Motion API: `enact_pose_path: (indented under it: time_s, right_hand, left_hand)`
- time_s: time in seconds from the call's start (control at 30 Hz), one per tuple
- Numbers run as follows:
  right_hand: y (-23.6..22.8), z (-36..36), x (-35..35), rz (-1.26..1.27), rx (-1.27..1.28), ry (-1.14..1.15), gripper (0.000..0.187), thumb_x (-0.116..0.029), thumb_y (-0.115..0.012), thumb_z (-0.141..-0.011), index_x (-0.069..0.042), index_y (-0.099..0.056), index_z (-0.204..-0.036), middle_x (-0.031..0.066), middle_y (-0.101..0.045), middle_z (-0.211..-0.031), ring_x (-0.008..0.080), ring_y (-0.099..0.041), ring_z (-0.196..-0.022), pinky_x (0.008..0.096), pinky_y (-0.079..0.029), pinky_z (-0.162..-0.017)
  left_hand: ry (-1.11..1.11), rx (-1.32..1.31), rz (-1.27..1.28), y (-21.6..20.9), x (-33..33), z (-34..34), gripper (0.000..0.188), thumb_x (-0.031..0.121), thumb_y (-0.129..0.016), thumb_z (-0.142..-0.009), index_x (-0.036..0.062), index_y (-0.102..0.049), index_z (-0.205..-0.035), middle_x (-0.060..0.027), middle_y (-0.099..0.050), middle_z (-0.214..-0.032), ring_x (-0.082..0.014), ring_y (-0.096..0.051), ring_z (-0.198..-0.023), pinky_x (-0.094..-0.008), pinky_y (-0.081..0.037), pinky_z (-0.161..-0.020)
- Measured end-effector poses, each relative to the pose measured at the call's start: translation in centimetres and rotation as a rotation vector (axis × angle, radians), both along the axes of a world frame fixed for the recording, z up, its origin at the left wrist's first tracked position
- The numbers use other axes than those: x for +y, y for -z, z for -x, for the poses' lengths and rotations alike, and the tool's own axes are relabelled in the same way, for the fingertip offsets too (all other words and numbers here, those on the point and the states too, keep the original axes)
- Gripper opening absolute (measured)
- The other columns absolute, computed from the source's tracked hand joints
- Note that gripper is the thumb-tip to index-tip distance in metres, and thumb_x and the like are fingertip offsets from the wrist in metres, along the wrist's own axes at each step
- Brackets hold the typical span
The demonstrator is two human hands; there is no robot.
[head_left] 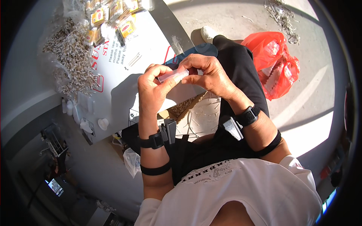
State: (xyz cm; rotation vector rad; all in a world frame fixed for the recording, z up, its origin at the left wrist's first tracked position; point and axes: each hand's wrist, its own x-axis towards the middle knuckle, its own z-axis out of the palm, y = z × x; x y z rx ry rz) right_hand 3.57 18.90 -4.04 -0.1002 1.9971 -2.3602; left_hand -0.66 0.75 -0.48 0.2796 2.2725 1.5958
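Observation:
Between my hands, over the near right part of the white printed board, is a small clear plastic sleeve (171, 76). My left hand (152, 87) pinches it with thumb and fingers from the left. My right hand (212, 75) is closed on its right end, thumb and forefinger meeting there. Whether anything is inside the sleeve, I cannot tell. A few loose cotton swabs (134, 59) lie on the board just beyond my left hand. Farther left is a large heap of cotton swabs (73, 56), partly in clear plastic.
Packs of cotton swabs (100, 16) with yellow and red labels lie at the board's far end. Below the board sits a cardboard box (196, 101) with swabs, more strewn beside it. A red plastic bag (290, 69) stands on the floor right of my leg.

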Motion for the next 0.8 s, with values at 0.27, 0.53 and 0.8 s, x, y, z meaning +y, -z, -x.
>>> enact_pose_path:
  time_s: [0.27,0.53,0.8]
  right_hand:
    - [0.3,0.0,0.0,0.036,-0.008,-0.012,0.019,-0.001,-0.076,-0.076,0.000,-0.069,-0.094,0.0029,-0.065,-0.093,0.0090,-0.054,-0.078,0.0236,-0.043,-0.068]
    - [0.9,0.0,-0.2,0.121,-0.055,0.023,0.017,-0.006,-0.078,-0.078,0.001,-0.069,-0.090,0.0034,-0.064,-0.085,0.0087,-0.060,-0.079,0.0227,-0.048,-0.068]
    - [1.1,0.4,0.0,0.161,-0.019,0.006,0.007,-0.004,-0.073,-0.083,0.001,-0.070,-0.087,0.0027,-0.066,-0.081,0.0081,-0.061,-0.078,0.0226,-0.049,-0.070]
  left_hand:
    - [0.035,0.084,0.017,-0.2,0.4,-0.1,0.013,0.003,-0.077,-0.075,-0.0003,-0.066,-0.082,-0.0012,-0.058,-0.081,-0.0090,-0.055,-0.074,-0.0229,-0.044,-0.062]
    - [-0.005,0.078,-0.133,0.8,-0.4,-1.0,0.010,-0.002,-0.071,-0.079,-0.0019,-0.066,-0.087,-0.0036,-0.059,-0.090,-0.0095,-0.056,-0.079,-0.0223,-0.047,-0.067]
    - [-0.076,-0.195,-0.401,1.7,-1.3,-1.0,0.011,-0.007,-0.070,-0.076,-0.0018,-0.066,-0.085,-0.0061,-0.058,-0.097,-0.0110,-0.057,-0.083,-0.0216,-0.049,-0.067]
